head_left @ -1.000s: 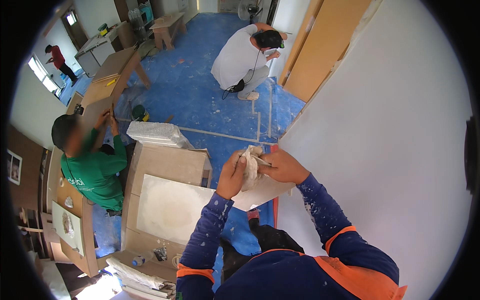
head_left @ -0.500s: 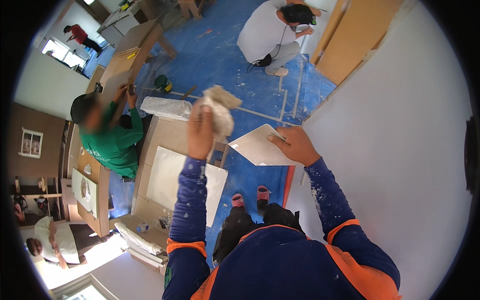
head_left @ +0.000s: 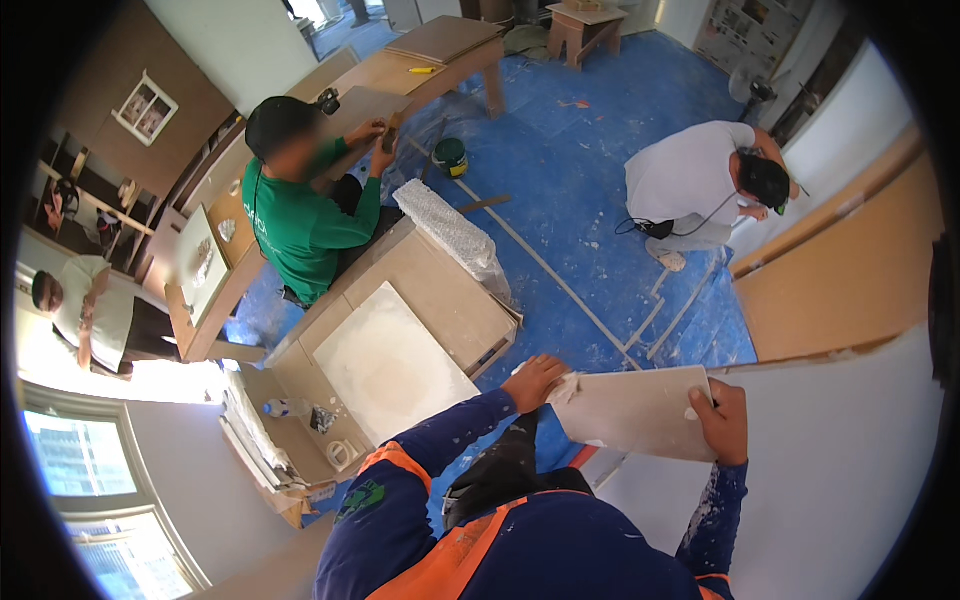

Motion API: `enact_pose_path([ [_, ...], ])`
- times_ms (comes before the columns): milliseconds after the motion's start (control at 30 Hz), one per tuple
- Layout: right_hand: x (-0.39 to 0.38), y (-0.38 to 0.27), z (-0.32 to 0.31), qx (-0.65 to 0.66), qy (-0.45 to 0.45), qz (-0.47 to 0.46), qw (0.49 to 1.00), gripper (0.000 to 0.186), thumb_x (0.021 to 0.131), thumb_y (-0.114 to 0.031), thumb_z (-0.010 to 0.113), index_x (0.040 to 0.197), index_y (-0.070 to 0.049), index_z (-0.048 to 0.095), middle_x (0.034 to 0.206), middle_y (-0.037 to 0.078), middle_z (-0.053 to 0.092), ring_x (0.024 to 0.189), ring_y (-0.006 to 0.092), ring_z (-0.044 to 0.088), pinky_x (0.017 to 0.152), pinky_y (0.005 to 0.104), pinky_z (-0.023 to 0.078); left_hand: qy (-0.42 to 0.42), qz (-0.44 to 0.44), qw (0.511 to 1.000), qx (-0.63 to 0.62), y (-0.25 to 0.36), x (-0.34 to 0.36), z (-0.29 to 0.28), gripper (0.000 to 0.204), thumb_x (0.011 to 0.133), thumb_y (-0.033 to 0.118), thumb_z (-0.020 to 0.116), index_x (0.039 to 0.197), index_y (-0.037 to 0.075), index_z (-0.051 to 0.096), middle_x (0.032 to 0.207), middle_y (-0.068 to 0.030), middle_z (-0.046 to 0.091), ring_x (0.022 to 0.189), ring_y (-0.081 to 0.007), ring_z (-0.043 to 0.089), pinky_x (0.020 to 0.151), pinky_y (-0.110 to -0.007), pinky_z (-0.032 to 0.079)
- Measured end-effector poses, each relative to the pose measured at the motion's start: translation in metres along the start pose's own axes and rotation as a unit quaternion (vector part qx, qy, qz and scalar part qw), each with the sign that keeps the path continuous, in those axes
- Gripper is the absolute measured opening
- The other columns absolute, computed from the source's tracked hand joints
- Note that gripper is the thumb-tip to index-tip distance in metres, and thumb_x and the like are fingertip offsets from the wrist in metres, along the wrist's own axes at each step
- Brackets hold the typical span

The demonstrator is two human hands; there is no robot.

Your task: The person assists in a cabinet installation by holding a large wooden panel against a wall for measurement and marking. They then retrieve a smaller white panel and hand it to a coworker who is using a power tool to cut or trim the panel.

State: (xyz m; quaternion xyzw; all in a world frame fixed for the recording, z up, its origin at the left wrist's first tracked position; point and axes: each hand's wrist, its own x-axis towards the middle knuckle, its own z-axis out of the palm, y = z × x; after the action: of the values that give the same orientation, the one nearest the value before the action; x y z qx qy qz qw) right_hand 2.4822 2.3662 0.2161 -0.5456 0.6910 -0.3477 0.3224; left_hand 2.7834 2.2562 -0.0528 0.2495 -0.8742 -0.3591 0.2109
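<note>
My right hand (head_left: 724, 420) grips the right edge of a flat, pale grey-beige rectangular sheet (head_left: 635, 408), thumb on the upper face. A few whitish smears show along the sheet's edges. At the opposite end, my left hand (head_left: 540, 382) is closed on a bunched off-white rag (head_left: 566, 388), pressed against the sheet's left edge; most of the rag is hidden by the hand. Beneath and left of my arm, a large pale board (head_left: 395, 350) with a dusty, stained surface lies on a brown worktop (head_left: 430, 285).
A person in green (head_left: 310, 225) sits beyond the worktop, handling a small wooden piece. Another in white (head_left: 690, 180) crouches by the right wall. A bubble-wrapped bundle (head_left: 455, 240), a green bucket (head_left: 450, 157) and a bottle (head_left: 287, 408) stand around. Blue sheeting (head_left: 560, 250) covers the floor.
My left hand has come down and right with the rag, from above the worktop to the sheet's left edge. My right hand and the sheet have moved right and lower. The view has turned.
</note>
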Motion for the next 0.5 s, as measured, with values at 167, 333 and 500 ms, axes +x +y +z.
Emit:
enact_pose_path([
  [167, 0.026, 0.014, -0.037, -0.010, 0.001, 0.034, 0.999, 0.022, 0.097, -0.017, 0.063, 0.093, 0.004, 0.069, 0.069, 0.003, 0.063, 0.067, 0.0068, 0.054, 0.061, 0.0262, 0.044, -0.182, -0.136, 0.965, 0.132, -0.079, -0.054, 0.027, 0.032, 0.092, 0.014, 0.057, 0.124, 0.010, 0.059, 0.119, -0.0138, 0.062, 0.114, -0.0356, 0.057, 0.096, -0.047, 0.044],
  [333, 0.070, 0.070, -0.057, 0.073, 0.146, 0.028, 0.986, 0.023, 0.102, -0.019, 0.058, 0.097, 0.002, 0.065, 0.080, -0.003, 0.062, 0.073, 0.0056, 0.051, 0.066, 0.0253, 0.043, -0.033, -0.505, 0.857, 0.100, -0.164, -0.162, 0.038, 0.027, 0.096, 0.024, 0.052, 0.117, 0.009, 0.060, 0.108, -0.0203, 0.069, 0.103, -0.0413, 0.065, 0.087, -0.053, 0.051],
  [500, 0.106, 0.108, -0.045, 0.030, 0.170, 0.051, 0.984, 0.027, 0.101, -0.024, 0.061, 0.099, 0.002, 0.068, 0.080, -0.002, 0.062, 0.075, 0.0055, 0.050, 0.068, 0.0255, 0.043, 0.137, -0.590, 0.786, 0.121, -0.150, -0.135, 0.000, 0.021, 0.097, 0.025, 0.053, 0.110, 0.010, 0.060, 0.106, -0.0178, 0.068, 0.101, -0.0386, 0.064, 0.089, -0.052, 0.051],
])
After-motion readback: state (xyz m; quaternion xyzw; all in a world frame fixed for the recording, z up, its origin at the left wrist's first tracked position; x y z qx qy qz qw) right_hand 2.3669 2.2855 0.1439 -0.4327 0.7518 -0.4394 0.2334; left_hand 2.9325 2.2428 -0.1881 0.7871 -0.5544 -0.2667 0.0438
